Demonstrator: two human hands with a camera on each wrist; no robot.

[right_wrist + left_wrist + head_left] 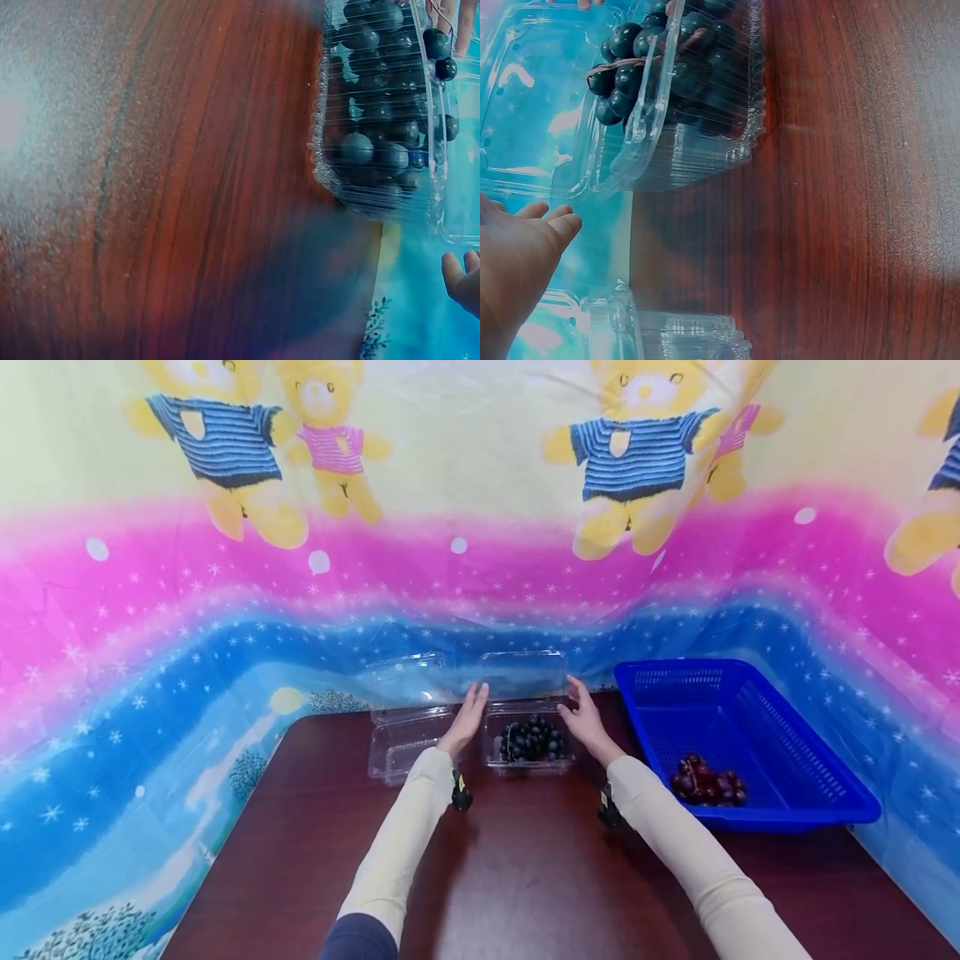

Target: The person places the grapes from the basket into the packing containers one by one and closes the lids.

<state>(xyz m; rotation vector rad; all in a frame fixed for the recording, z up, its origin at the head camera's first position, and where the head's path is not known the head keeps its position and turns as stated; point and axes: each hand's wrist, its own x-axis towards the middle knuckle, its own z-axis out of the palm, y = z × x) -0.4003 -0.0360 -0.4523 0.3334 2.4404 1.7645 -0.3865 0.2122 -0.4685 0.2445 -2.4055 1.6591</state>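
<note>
A clear plastic clamshell box [491,762] stands on the table with its lid [523,675] raised at the back. Dark grapes [534,739] fill it, some rising above the rim in the left wrist view. My left hand [467,720] is at the box's left side, fingers extended and holding nothing. On the other side is my right hand [587,722], its fingers spread loosely near the lid's right edge. Both wrist views show a small gap between the hand there and the plastic; whether other fingers touch it I cannot tell.
Left of the grape box, a second clear clamshell [408,752] stands with its lid up and no fruit inside. A blue plastic basket [795,814] at the right holds a bunch of red grapes [707,783]. Behind the brown table [517,877] hangs a printed cloth [465,577].
</note>
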